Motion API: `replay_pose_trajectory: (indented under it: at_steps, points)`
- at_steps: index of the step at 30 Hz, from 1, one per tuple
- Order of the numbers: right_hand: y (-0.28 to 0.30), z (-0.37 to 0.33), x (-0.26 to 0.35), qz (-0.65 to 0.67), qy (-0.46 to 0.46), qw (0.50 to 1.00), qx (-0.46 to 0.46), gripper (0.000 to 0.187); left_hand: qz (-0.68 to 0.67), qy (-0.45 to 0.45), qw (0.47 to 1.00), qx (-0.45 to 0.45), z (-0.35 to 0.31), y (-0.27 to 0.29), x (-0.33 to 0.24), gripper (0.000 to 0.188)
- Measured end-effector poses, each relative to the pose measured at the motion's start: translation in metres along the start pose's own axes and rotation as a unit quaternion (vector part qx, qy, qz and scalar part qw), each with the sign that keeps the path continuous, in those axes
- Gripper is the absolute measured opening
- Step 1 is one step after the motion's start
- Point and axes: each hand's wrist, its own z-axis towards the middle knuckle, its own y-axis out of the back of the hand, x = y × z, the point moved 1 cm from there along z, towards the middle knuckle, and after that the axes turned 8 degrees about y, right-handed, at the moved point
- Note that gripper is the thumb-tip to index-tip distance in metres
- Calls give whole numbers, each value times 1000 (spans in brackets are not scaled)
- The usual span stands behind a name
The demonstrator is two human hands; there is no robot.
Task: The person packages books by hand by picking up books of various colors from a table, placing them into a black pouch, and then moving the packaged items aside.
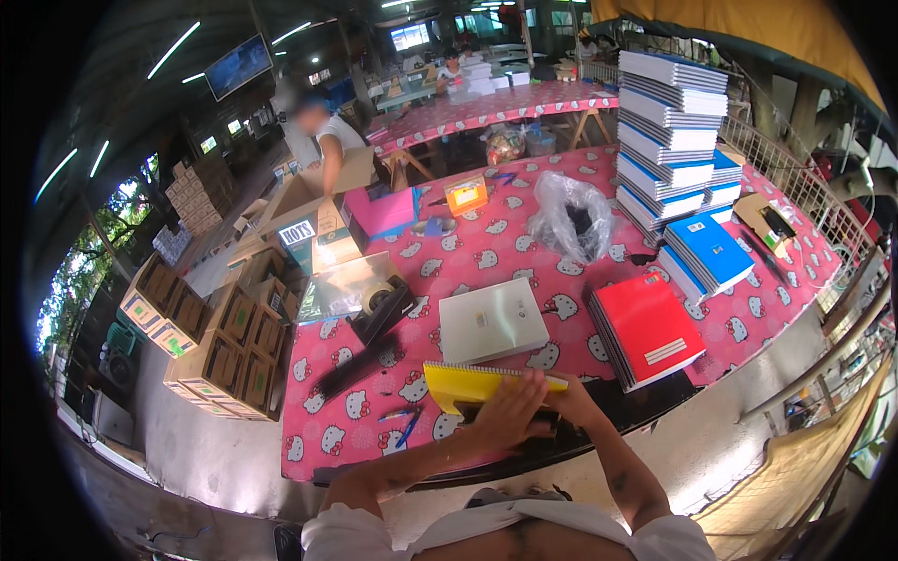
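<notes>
A yellow spiral notebook is tilted up at the near edge of the table, in front of my body. My left hand presses against its near face, fingers together and pointing up to its top edge. My right hand grips the notebook's right end; most of its fingers are hidden behind the left hand and the cover. Just beyond lies a grey-white notebook, flat on the pink cloth. To the right sits a stack of red notebooks.
A tall stack of notebooks and blue notebooks stand on the right. A plastic bag, tape dispenser and pens lie about. Cartons are piled left. Another person reaches into an open box.
</notes>
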Motion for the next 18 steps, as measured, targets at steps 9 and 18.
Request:
replay_pose_trajectory:
  at_steps: [9, 18]
  points:
    - [3, 2, -9, 3, 57, 998, 27, 35, -56, -18, 998, -7, -7, 6, -20, 81]
    - [-21, -53, -4, -183, 23, 979, -85, 32, -288, 242, 899, -226, -124, -29, -52, 67]
